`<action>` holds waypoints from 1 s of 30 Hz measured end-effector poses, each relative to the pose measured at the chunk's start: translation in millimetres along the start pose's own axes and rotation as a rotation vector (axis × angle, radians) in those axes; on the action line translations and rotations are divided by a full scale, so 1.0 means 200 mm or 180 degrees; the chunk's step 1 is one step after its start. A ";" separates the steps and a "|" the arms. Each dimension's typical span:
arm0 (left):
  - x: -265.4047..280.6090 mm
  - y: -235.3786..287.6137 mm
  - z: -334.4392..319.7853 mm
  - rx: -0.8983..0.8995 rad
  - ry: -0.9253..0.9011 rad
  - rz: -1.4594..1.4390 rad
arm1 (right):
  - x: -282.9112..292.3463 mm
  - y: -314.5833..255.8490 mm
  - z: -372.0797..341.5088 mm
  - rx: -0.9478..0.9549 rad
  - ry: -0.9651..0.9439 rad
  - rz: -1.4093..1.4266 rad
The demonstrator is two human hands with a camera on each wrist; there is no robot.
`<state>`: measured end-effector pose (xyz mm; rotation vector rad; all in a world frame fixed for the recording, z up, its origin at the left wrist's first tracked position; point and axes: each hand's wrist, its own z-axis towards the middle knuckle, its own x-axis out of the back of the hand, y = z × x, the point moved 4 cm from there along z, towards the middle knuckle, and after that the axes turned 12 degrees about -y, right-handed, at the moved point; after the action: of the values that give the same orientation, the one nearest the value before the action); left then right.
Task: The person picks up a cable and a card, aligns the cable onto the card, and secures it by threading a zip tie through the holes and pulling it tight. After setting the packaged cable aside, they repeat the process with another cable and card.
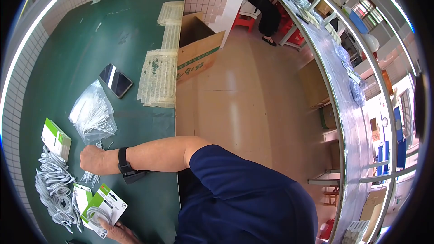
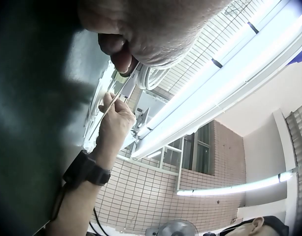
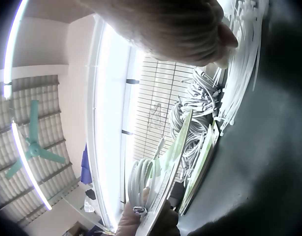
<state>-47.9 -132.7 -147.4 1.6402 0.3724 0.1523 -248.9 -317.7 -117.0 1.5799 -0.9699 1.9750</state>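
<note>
My left hand (image 1: 118, 232) grips a green-and-white packaging card (image 1: 110, 201) together with a coiled grey-white USB cable (image 1: 95, 215) lying against its front. In the right wrist view the coil (image 3: 141, 179) shows a metal plug end, with left fingers and thumb around card and cable. Curled fingers of my right hand (image 1: 93, 160) are down at loose white cable ties (image 1: 91, 178); in the right wrist view its fingertips overlap the ties (image 3: 242, 64). I cannot tell whether they pinch one. A second card (image 1: 82, 196) lies under the held one.
Grey-white cables (image 1: 56, 194) are heaped at the left, beside a stack of green-and-white cards (image 1: 56, 139). Farther back lie a clear bag of cable ties (image 1: 93, 113) and a phone (image 1: 116, 80). A cardboard box (image 1: 199, 58) stands by the table's right edge. Another person (image 1: 264, 0) sits at the far bench.
</note>
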 end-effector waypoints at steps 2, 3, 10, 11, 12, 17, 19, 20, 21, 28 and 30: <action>-0.01 0.01 0.00 -0.0053 -0.0067 -0.0033 | 0.00 0.00 -0.01 0.0054 0.0380 -0.0097; -0.01 0.01 0.00 -0.0079 -0.0095 -0.0051 | -0.01 -0.01 -0.01 0.0085 0.0568 -0.0146; -0.01 0.00 -0.01 -0.0158 0.0001 -0.0094 | -0.05 0.01 0.02 -0.0054 0.0534 -0.0004; 0.00 -0.01 -0.01 -0.0162 -0.0019 -0.0174 | -0.04 0.01 0.02 0.0008 0.0370 -0.0013; 0.01 -0.03 0.00 -0.0167 0.0062 -0.0155 | -0.04 0.01 0.01 -0.0033 0.0375 0.0060; 0.03 -0.03 -0.08 -0.0133 0.0198 -0.0209 | 0.05 0.00 -0.04 0.0110 0.0375 0.0164; -0.04 0.04 -0.11 -0.0267 0.0322 0.0066 | 0.10 0.01 -0.05 0.0014 0.0229 0.0196; -0.07 0.08 -0.11 -0.0282 0.0313 0.0237 | 0.09 0.03 -0.04 0.0043 0.0212 0.0196; -0.06 0.09 -0.12 -0.0282 0.0200 0.0334 | 0.11 0.03 -0.05 0.0041 0.0421 0.0399; -0.12 0.26 -0.19 -0.0487 0.0139 0.0450 | 0.29 -0.02 -0.06 0.0469 0.1016 0.1068; -0.10 0.27 -0.20 -0.1059 -0.0290 0.1451 | 0.34 -0.05 -0.07 0.0686 0.1246 0.1543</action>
<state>-71.9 -105.0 -86.3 1.3726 -0.1006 0.4557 -269.2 -308.2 -49.8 1.0461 -1.0715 2.6688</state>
